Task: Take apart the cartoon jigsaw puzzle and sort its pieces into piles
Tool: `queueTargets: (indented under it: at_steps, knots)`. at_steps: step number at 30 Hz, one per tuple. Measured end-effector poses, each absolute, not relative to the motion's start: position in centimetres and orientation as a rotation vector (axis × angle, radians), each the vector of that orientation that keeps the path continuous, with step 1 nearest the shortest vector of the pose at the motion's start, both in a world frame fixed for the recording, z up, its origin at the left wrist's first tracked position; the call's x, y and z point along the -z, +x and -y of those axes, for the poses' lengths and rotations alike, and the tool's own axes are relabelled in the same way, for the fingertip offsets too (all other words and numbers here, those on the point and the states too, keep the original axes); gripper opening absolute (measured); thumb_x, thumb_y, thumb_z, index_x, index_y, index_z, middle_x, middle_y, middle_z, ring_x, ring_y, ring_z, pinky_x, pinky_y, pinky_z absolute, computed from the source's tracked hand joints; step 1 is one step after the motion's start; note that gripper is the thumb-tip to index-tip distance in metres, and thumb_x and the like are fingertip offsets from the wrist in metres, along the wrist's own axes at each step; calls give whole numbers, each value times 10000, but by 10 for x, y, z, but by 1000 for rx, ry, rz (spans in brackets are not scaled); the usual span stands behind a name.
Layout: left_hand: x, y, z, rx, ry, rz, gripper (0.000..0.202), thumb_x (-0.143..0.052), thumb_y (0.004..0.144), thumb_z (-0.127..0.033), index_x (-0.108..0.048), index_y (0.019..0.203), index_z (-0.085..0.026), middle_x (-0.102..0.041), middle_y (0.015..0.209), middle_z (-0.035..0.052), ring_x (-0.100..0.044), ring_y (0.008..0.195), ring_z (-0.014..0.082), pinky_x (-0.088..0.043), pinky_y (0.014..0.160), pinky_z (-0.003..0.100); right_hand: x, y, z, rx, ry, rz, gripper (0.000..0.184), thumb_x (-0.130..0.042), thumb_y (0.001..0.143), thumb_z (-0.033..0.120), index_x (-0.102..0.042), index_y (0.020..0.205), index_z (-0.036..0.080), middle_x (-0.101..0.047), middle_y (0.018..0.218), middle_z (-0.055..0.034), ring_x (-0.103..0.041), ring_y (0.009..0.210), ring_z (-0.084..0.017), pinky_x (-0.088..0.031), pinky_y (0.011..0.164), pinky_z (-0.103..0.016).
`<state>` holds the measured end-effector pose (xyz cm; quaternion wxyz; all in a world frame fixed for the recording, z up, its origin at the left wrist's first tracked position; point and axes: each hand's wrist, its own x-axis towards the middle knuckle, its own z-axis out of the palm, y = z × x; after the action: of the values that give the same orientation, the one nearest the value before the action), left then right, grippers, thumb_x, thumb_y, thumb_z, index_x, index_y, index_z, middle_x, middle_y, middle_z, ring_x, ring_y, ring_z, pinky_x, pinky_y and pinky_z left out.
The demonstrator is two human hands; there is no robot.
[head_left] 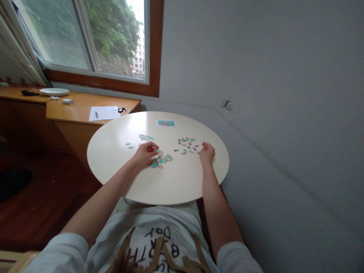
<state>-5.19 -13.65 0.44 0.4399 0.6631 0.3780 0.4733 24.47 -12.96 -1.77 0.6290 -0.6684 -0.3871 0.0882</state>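
My left hand (146, 153) is over the round table, its fingertips pinched on a small green jigsaw puzzle piece (157, 151). Just below and to the right of it lies a loose pile of puzzle pieces (166, 159), green and pale ones mixed. My right hand (207, 153) rests at the right edge of another group of puzzle pieces (186, 144), which has pink and dark ones among it. Its fingers are curled together, and whatever they hold, if anything, is too small to make out. A third cluster of pale green pieces (146, 137) lies beyond my left hand.
At the table's (170, 189) far side lies a small picture card (165, 123). A wooden desk (79, 108) behind left bears a paper sheet (104, 113), keys (121, 110) and a white plate (54, 91). The grey wall (270, 113) runs close along the right.
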Motion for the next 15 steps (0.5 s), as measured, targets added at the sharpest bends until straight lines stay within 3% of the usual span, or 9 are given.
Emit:
queueTargets:
  at_steps: [4,9,15]
  knots:
    - [-4,-51,136,-1171,1678,-933,223,-707,561,-263,-569,704,-161,-608,701,2,-578,636,121,-469,607,270,11,213,133,-142,-1328,1089,330,-368,681,92,-640,860,146,-696,857,-70,-641,806,-178,-497,814,-350]
    - [-5,-51,137,-1148,1727,-959,243,-720,579,-300,-572,716,-164,-583,635,-12,-575,604,122,-464,589,273,3,166,149,71,-1178,1511,240,-414,730,101,-631,769,196,-685,826,-49,-601,840,-197,-449,852,-368]
    - [-8,-50,139,-1190,1778,-973,262,-725,571,-303,-593,753,-167,-626,755,19,-573,637,123,-487,625,293,-3,139,169,68,-1087,1879,224,-458,787,117,-646,888,184,-684,881,-70,-583,878,-214,-418,862,-388]
